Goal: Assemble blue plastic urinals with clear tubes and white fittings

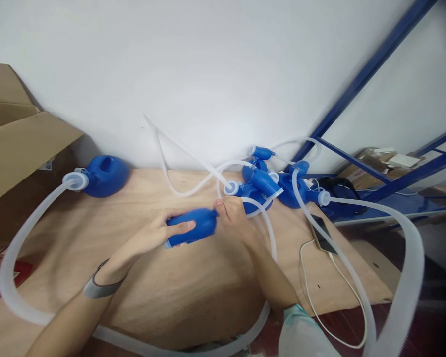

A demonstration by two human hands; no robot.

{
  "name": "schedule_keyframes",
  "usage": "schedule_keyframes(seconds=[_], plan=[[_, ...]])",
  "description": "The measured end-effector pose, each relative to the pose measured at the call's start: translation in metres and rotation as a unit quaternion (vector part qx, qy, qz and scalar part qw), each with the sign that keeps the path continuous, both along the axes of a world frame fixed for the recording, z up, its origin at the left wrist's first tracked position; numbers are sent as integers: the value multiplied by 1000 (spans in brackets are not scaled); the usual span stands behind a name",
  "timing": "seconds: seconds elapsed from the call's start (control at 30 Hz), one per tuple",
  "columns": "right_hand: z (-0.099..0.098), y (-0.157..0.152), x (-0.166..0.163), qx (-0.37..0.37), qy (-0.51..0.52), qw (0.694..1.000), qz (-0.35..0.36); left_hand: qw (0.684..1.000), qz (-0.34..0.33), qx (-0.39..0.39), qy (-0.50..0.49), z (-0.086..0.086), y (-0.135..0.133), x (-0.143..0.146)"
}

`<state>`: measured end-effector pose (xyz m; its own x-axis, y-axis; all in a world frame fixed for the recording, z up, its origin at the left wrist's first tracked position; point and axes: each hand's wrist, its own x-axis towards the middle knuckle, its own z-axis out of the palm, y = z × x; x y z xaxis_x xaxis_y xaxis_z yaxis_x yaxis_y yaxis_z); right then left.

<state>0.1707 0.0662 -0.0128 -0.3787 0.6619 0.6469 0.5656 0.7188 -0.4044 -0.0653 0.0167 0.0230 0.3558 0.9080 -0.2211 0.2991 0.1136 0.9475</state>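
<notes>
My left hand (161, 232) is wrapped round a blue plastic funnel-like piece (198, 225), holding it tilted above the table with its narrow nozzle towards the right. Beside that nozzle, my right hand (231, 214) is closed in a pinch on a translucent white hose (270, 233), whose end is hidden by the fingers. The hose loops down along the front and seems to run round to the white cap (75, 180) of a blue plastic jug (107, 177) at the left. Whether hose and nozzle touch is hard to make out.
Several blue jugs and funnel pieces (265, 182) with tangled hoses lie against the wall at the right. A phone (322, 233) on a white cable lies nearby. Cardboard boxes (29, 144) stand at left, a blue metal frame (357, 79) at right. Brown sheeting covers the table (163, 292).
</notes>
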Motion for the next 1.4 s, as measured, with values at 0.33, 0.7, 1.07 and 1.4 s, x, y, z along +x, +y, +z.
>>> schedule_keyframes(seconds=[0.33, 0.7, 1.07, 1.4], plan=[[41, -6, 31, -111, 24, 984, 139, 967, 50, 219, 120, 13, 1, -30], [37, -9, 24, -66, -24, 989, 131, 947, 65, 282, 136, 10, 0, -31], [31, -22, 16, -46, -41, 995, 80, 873, 65, 430, 219, 5, -13, -30], [30, -23, 10, -110, -34, 993, 33, 776, 77, 568, 262, 3, -22, -23]])
